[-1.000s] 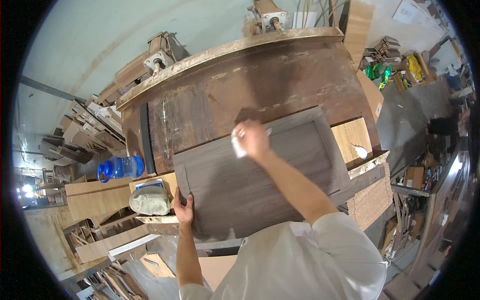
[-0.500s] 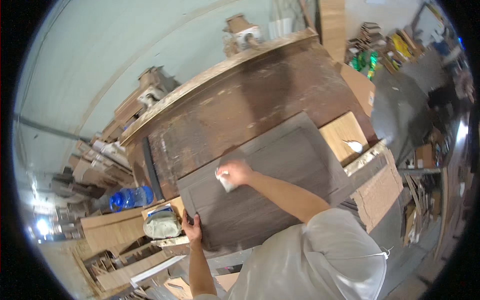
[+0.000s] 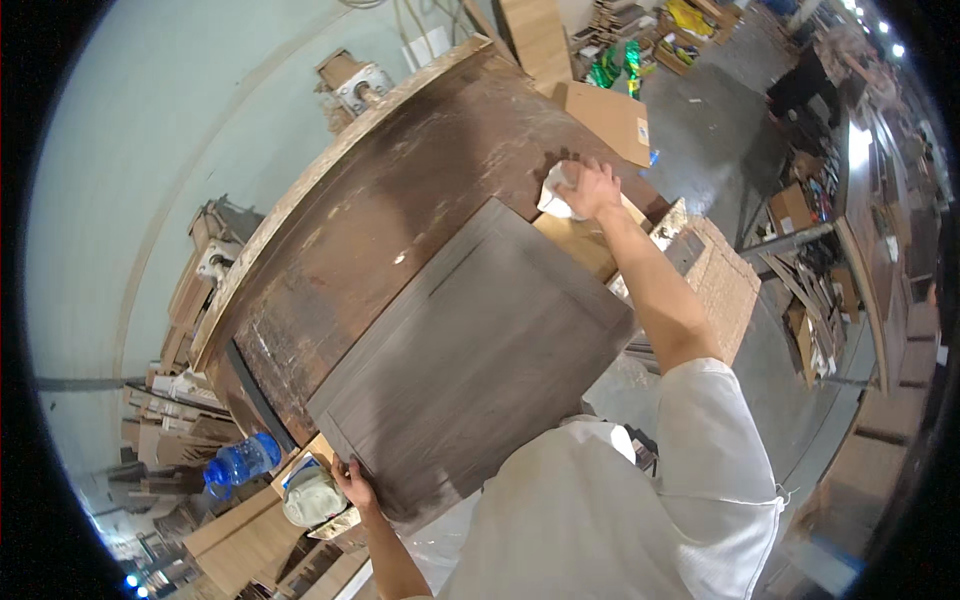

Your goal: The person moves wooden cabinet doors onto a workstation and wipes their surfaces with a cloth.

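A dark grey-brown wooden panel (image 3: pixel 470 340) with a framed face, like a cabinet door, lies on the brown workbench (image 3: pixel 440 160). My left hand (image 3: pixel 355 487) grips the panel's near left corner. Beyond the panel's right end, my right hand (image 3: pixel 597 188) is closed on a white wad of cloth (image 3: pixel 556 193). This hand is over the far end of a light wood board (image 3: pixel 580 246), and whatever lies under it is hidden. Next to my left hand sits a pale grey-green cloth item (image 3: pixel 312 497), perhaps a cap or pouch.
A blue plastic bottle (image 3: pixel 242 465) lies left of the bench, near a black strip (image 3: pixel 262 395). Along the bench's far side runs a raised wooden edge (image 3: pixel 330 165). Cardboard (image 3: pixel 605 120) stands at the far right. Wood offcuts (image 3: pixel 815 310) and a person (image 3: pixel 815 75) are farther right.
My right hand has moved from the panel's surface to beyond its right end, still with the white cloth. My left hand stays at the panel's left edge. The whole view has turned.
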Demonstrator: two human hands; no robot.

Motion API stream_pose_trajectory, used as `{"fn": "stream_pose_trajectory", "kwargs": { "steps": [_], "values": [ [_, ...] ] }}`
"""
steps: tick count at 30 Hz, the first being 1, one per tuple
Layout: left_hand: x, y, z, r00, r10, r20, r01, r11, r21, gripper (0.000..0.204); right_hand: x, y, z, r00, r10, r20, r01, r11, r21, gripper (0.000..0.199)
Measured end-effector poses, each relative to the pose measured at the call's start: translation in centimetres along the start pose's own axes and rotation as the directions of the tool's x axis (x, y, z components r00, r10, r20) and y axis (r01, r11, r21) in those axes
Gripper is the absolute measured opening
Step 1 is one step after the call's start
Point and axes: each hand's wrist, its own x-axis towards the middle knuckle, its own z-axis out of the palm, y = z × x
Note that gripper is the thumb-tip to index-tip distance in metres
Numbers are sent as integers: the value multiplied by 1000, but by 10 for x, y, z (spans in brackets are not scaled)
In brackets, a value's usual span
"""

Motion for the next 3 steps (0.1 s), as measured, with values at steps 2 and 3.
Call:
{"fn": "stream_pose_trajectory", "kwargs": {
  "steps": [2, 3],
  "values": [
    [9, -3, -18, 997, -17, -81, 62, 806, 589, 52, -20, 18, 5, 997, -63, 55, 65, 997, -40, 58],
    [7, -7, -16, 997, -27, -75, 66, 804, 591, 52, -38, 20, -13, 998, -26, 65, 21, 997, 77, 56]
  ]
}}
